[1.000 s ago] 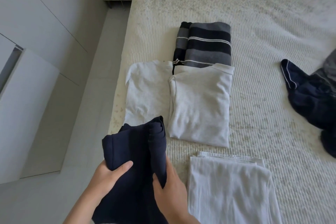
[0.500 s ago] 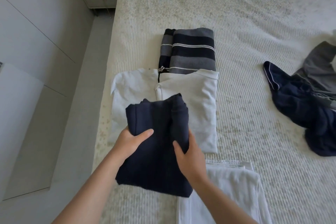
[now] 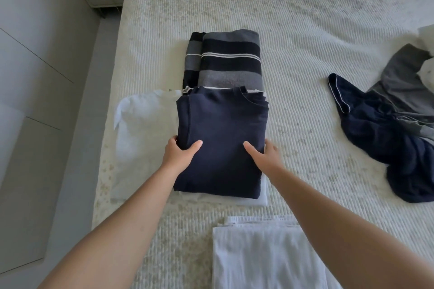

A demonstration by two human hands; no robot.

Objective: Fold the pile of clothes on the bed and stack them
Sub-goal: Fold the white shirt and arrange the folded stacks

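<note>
Stacking step: left hand (image 3: 180,151) and right hand (image 3: 264,152) grip the folded navy top (image 3: 220,138) on the white shirt (image 3: 145,138); next, I'd guess, letting go.

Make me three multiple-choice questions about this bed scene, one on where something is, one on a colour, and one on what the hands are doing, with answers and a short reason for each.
1. Where does the folded navy garment lie?
A. On the folded white shirt
B. On the striped garment
C. On the floor

2. Which colours does the striped folded garment show?
A. Red and yellow
B. Navy, grey and white
C. Green and brown

3. What are the two hands doing?
A. Hanging off the bed
B. Holding the navy garment's two sides
C. Lifting the pillow

Answers:
1 A, the folded white shirt shows beneath its near and right edges.
2 B, dark and grey bands with thin white lines.
3 B, the left hand has its thumb on top and fingers round the left edge, and the right hand matches it on the right.
</note>
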